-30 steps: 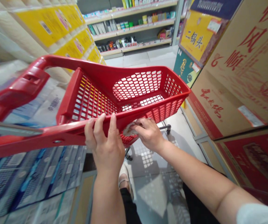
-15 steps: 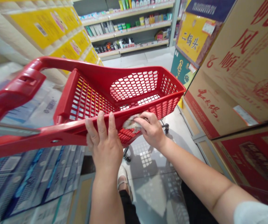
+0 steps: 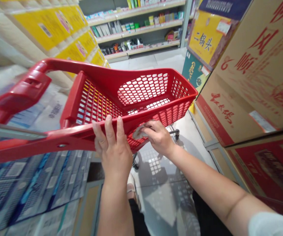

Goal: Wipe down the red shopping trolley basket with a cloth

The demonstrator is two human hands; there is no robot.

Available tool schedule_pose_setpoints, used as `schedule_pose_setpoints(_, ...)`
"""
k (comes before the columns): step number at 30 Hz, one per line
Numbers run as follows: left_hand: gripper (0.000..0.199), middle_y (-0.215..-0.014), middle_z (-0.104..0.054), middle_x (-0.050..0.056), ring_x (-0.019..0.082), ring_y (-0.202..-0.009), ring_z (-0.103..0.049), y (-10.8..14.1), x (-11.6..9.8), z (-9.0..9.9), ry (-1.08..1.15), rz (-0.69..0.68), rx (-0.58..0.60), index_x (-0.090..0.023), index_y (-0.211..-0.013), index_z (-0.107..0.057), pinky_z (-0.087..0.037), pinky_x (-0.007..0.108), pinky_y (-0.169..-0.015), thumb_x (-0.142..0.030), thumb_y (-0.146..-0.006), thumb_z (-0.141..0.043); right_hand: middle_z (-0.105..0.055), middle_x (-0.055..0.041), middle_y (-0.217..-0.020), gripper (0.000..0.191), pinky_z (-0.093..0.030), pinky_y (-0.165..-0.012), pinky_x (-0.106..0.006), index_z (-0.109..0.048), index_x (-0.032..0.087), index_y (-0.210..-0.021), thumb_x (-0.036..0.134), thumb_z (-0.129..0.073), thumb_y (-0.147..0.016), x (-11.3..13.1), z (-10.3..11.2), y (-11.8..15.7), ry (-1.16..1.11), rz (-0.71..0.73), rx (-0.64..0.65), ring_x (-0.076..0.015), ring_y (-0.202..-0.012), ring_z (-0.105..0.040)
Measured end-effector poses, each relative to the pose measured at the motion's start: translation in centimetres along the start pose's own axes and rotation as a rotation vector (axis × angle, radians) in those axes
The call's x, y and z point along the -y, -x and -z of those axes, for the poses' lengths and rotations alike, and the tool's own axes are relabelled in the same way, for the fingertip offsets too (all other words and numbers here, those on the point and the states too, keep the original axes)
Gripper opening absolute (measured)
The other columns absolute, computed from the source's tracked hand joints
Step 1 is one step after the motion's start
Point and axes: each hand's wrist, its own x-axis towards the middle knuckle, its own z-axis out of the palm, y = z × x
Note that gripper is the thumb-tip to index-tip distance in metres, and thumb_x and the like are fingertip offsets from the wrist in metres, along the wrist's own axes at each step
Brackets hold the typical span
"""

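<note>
A red plastic shopping cart [image 3: 180, 73] with a lattice basket spans the view, its handle at the left. My left hand [image 3: 114, 152] rests against the near side, fingers stretched and spread with their tips on the top rim; its thumb is hidden. In my right hand [image 3: 159, 137] is a crumpled, greyish cloth [image 3: 138, 132], pinched between thumb and fingers. The cloth lies against the lattice of the cart's near side, just below the rim. Nothing shows inside the basket.
Stacked cartons [image 3: 239, 82] line the right side. Yellow-labelled packs [image 3: 50, 26] and blue packs [image 3: 40, 183] stand at the left. Shelves of toiletries [image 3: 133, 29] cross the back. A caster [image 3: 177, 133] shows beneath the cart, over grey floor tiles [image 3: 156, 196].
The view has shifted slightly, so the cart and left hand sit a little further right. My right hand and the cloth stay at the near lattice, with only a small shift.
</note>
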Motion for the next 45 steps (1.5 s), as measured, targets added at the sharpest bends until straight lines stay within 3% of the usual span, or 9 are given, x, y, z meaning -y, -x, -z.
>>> schedule_pose_setpoints(4, 0.064, -0.158, -0.024, 0.01, 0.031, -0.149, 0.002, 0.0, -0.1, 0.1, -0.005, -0.005, -0.025, -0.021, -0.15, -0.028, -0.015, 0.053, -0.12, -0.017, -0.089, -0.047, -0.055, -0.0092, -0.111, 0.032, -0.05, -0.096, -0.036, -0.065, 0.022, -0.116, 0.01, -0.046, -0.093, -0.1, 0.2, -0.2, -0.039, -0.045, -0.117, -0.0197, -0.108, -0.053)
schedule_pose_setpoints(9, 0.06, -0.157, -0.027, 0.01, 0.03, -0.149, -0.001, -0.1, -0.7, 0.2, 0.017, 0.017, -0.051, -0.021, -0.149, -0.032, -0.012, 0.054, -0.12, -0.017, -0.09, -0.047, -0.058, -0.0082, -0.104, 0.029, -0.053, -0.09, -0.033, -0.067, 0.021, -0.111, 0.012, -0.046, -0.094, 0.0, -0.2, -0.2, -0.044, 0.027, -0.009, -0.0184, -0.101, -0.056)
schedule_pose_setpoints(14, 0.056, -0.156, -0.03, 0.011, 0.03, -0.149, -0.004, -0.3, -2.2, 0.7, 0.031, 0.099, -0.05, -0.022, -0.148, -0.034, -0.004, 0.06, -0.119, -0.023, -0.093, -0.046, -0.057, -0.0097, -0.11, 0.03, -0.05, -0.097, -0.035, -0.066, 0.021, -0.116, 0.013, -0.047, -0.093, 0.3, -0.3, -0.5, -0.014, -0.012, -0.072, -0.0193, -0.106, -0.055)
schedule_pose_setpoints(18, 0.056, -0.155, -0.033, 0.01, 0.031, -0.149, -0.005, -0.4, -3.0, 0.9, 0.053, 0.117, -0.088, -0.028, -0.146, -0.036, 0.005, 0.065, -0.116, -0.024, -0.092, -0.049, -0.059, -0.0098, -0.108, 0.028, -0.052, -0.094, -0.035, -0.066, 0.021, -0.114, 0.016, -0.046, -0.095, 0.8, -0.3, -0.6, -0.028, 0.025, -0.019, -0.0194, -0.105, -0.056)
schedule_pose_setpoints(25, 0.054, -0.155, -0.033, 0.009, 0.031, -0.149, -0.005, -0.3, -2.7, 0.5, -0.018, 0.119, -0.079, -0.03, -0.143, -0.042, -0.008, 0.06, -0.119, -0.017, -0.091, -0.048, -0.06, -0.0078, -0.113, 0.029, -0.046, -0.104, -0.041, -0.067, 0.023, -0.113, 0.013, -0.047, -0.094, 0.7, 0.9, -0.7, 0.032, 0.046, -0.181, -0.0209, -0.117, -0.051)
schedule_pose_setpoints(31, 0.055, -0.159, -0.022, 0.008, 0.032, -0.148, 0.006, 0.0, -2.2, -0.4, 0.027, 0.101, -0.098, -0.027, -0.145, -0.039, 0.0, 0.065, -0.117, -0.017, -0.091, -0.046, -0.065, -0.0053, -0.116, 0.027, -0.044, -0.108, -0.04, -0.067, 0.024, -0.114, 0.015, -0.05, -0.095, 0.0, 0.6, -0.6, 0.07, 0.117, -0.156, -0.0195, -0.124, -0.051)
schedule_pose_setpoints(37, 0.056, -0.157, -0.028, 0.009, 0.031, -0.148, 0.007, 0.1, -2.7, -0.1, 0.017, 0.125, -0.084, -0.025, -0.146, -0.037, -0.002, 0.064, -0.117, -0.019, -0.091, -0.047, -0.058, -0.0018, -0.134, 0.037, -0.04, -0.112, -0.043, -0.057, 0.029, -0.129, 0.014, -0.045, -0.098, 0.0, 0.0, 0.0, 0.125, 0.194, -0.11, -0.0182, -0.134, -0.042)
schedule_pose_setpoints(41, 0.055, -0.154, -0.034, 0.009, 0.032, -0.149, 0.004, 0.0, -2.5, 0.3, 0.029, 0.112, -0.072, -0.029, -0.145, -0.04, -0.004, 0.063, -0.117, -0.021, -0.09, -0.049, -0.062, 0.0016, -0.129, 0.034, -0.036, -0.115, -0.04, -0.06, 0.03, -0.126, 0.016, -0.048, -0.098, -0.1, -0.8, 0.5, 0.098, 0.249, -0.045, -0.0172, -0.13, -0.046)
schedule_pose_setpoints(45, 0.053, -0.153, -0.036, 0.009, 0.033, -0.149, 0.001, -0.1, -2.2, 0.6, 0.036, 0.112, -0.057, -0.03, -0.142, -0.045, -0.003, 0.061, -0.118, -0.021, -0.09, -0.05, -0.066, -0.0017, -0.119, 0.033, -0.044, -0.11, -0.04, -0.062, 0.027, -0.124, 0.015, -0.054, -0.095, -0.2, -0.9, 0.5, 0.026, 0.276, -0.096, -0.0173, -0.122, -0.051)
